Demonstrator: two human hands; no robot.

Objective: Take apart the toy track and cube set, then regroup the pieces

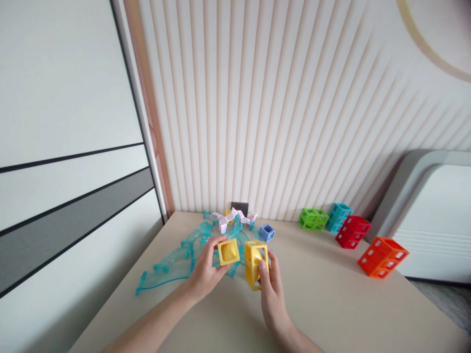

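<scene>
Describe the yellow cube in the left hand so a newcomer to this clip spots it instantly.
Find the beige table, then the translucent teal tracks on it. In front of them, the left hand holds the yellow cube. Its recessed square face shows, and it is shorter than the open-framed yellow block in the right hand.

From where I stand, passage is open across the counter (316,304) between the right grip (271,294) and the orange block (382,257). The red block (352,232) and turquoise block (338,217) obstruct the rear right edge. Leftward, teal tracks (167,268) sprawl, hindering low movement; a blue block (267,233) stands beyond. The fluted wall (257,122) bounds the rear.
</scene>
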